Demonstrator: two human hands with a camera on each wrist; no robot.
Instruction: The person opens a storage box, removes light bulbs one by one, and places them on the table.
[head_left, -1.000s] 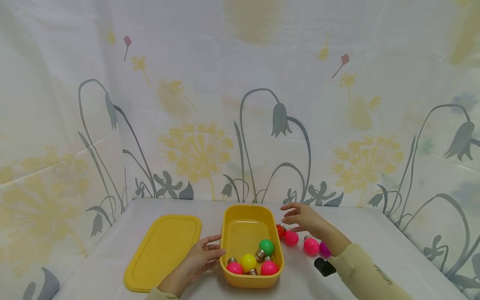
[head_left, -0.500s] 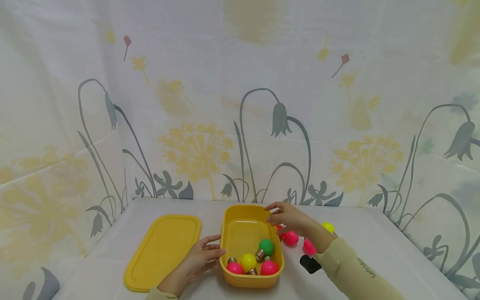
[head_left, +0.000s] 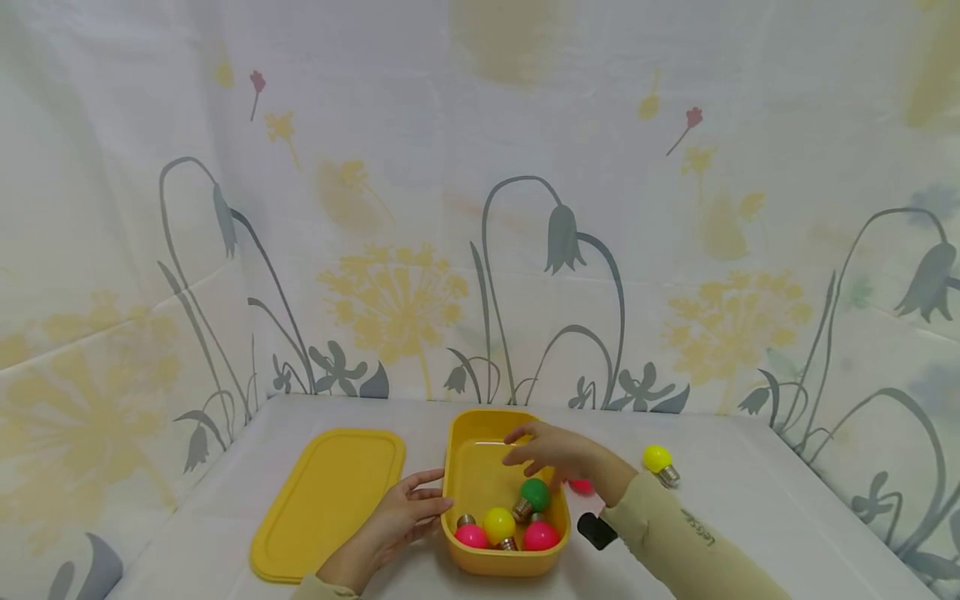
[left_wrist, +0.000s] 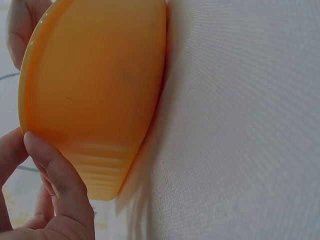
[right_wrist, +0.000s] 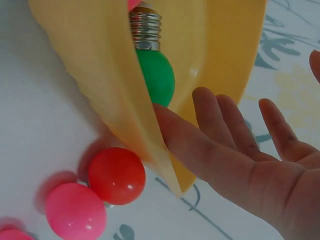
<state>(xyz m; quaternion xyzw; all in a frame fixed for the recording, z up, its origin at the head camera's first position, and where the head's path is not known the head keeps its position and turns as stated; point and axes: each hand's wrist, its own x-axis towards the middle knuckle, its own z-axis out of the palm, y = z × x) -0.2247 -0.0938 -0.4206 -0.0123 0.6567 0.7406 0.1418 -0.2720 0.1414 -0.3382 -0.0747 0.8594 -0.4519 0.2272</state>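
A yellow plastic box (head_left: 504,564) stands mid-table with light bulbs inside: a green bulb (head_left: 535,495), a yellow bulb (head_left: 498,525) and two pink ones, one a pink bulb (head_left: 540,536) at the right corner. My left hand (head_left: 405,517) pinches the box's left rim; in the left wrist view its fingertips (left_wrist: 35,142) lie right at that edge. Over the right rim reaches my right hand (head_left: 558,454), fingers loosely spread and holding nothing. One of its fingers comes close to the green bulb (right_wrist: 159,77) in the right wrist view.
A yellow lid (head_left: 330,504) lies flat left of the box. Right of it, a red bulb (right_wrist: 117,175) and a pink bulb (right_wrist: 76,211) sit against or near its outer wall. Another yellow bulb (head_left: 657,459) lies farther right. Patterned cloth (head_left: 397,208) hangs behind.
My right hand has moved left from beside the box to over its inside. The yellow bulb at the far right has come into view from behind the forearm. My left hand stays put.
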